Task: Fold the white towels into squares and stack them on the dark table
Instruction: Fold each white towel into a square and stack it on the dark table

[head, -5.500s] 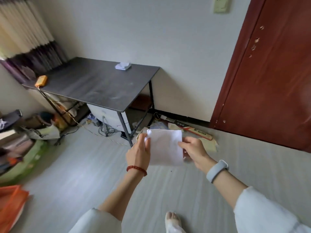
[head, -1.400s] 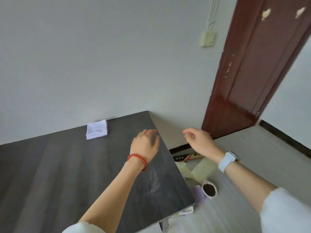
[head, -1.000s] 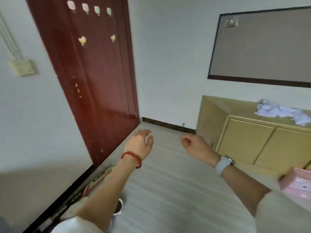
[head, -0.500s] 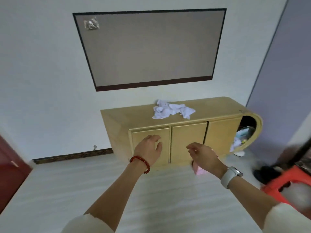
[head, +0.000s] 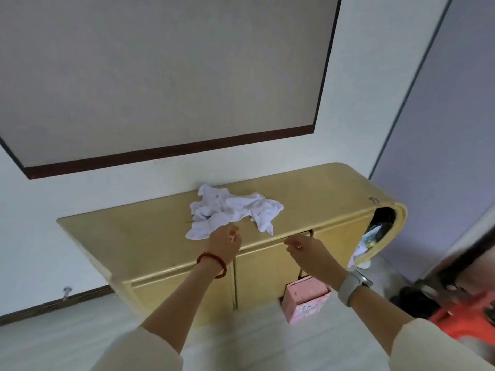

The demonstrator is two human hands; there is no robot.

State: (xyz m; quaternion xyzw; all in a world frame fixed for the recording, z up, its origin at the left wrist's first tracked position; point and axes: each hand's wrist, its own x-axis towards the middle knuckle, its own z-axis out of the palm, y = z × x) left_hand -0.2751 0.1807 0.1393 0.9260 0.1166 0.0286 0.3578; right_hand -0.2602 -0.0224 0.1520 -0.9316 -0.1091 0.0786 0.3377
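Both hands reach forward over the front edge of a yellow cabinet [head: 150, 245]. I read the left hand [head: 223, 246] as loosely curled, fingers bent downward, its fingertips at or just touching the near corner of the towels [head: 230, 210]; I cannot tell whether it grips the cloth. The right hand [head: 308, 250] is empty, fingers partly curled, held apart from the towels and just in front of the cabinet's edge.

A red bead bracelet [head: 213, 263] circles the left wrist. A pale watch [head: 349, 286] sits on the right wrist. Both sleeves are white and pushed back toward the elbows.

The towels lie as one crumpled white heap on the cabinet top, near its back edge and the wall. None in the heap is folded. The dark table is outside my view.

A pink box [head: 305, 303] stands on the floor against the cabinet front, below the right wrist. A dark-framed panel [head: 160, 76] hangs on the wall above the cabinet. An orange object [head: 466, 319] lies on the floor at the right.
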